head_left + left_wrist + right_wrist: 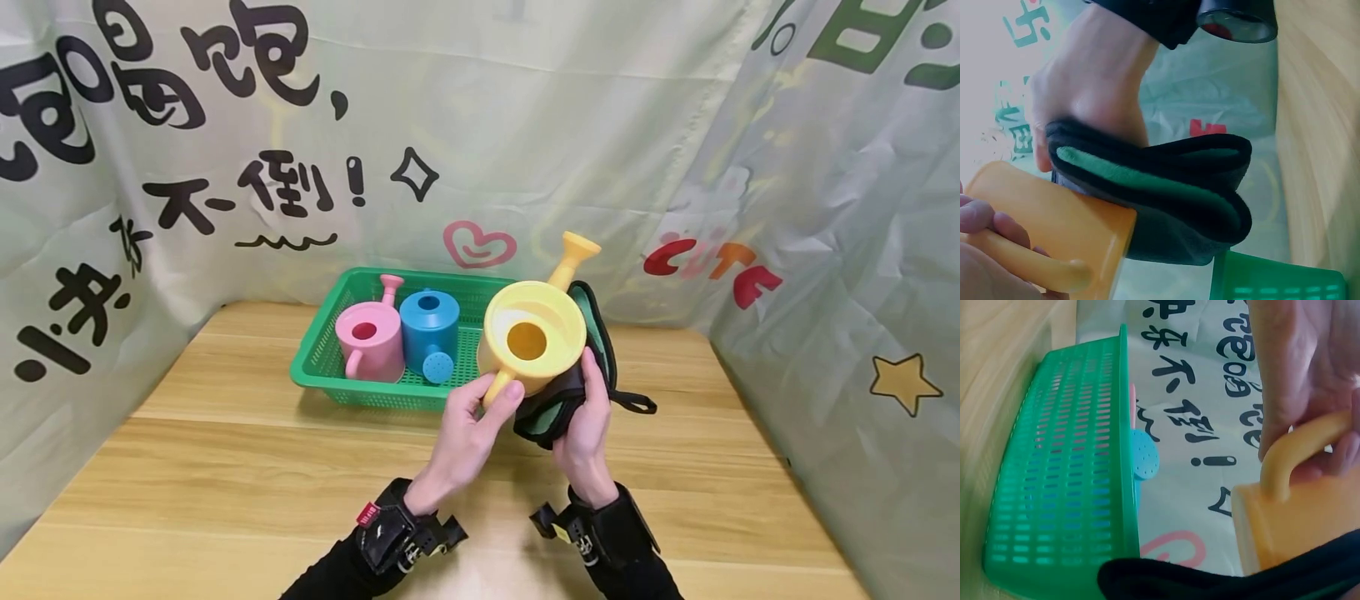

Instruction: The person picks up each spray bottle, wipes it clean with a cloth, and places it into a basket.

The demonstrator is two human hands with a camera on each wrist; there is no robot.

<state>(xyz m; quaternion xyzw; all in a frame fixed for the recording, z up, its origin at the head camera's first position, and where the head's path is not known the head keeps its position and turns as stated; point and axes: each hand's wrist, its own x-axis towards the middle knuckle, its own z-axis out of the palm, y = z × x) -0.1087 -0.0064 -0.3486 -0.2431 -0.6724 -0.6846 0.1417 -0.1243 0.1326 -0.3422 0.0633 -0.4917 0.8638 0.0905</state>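
Observation:
A yellow toy watering can [557,310] is held up at the right end of the green basket [318,354]. My left hand [468,433] grips its handle, which shows closely in the right wrist view. In my right hand [585,433] is a folded dark cloth [1172,234] with a black edge, green fleece lining and a strap loop. This cloth lies against the can's right side and underside, and part of it is hidden behind the can. The can's spout points up and away to the right.
Pink [378,346] and blue [429,329] toy watering cans stand side by side in the basket's left half. The basket sits on a wooden table [300,492]. A printed fabric backdrop [562,150] encloses the table's back and sides.

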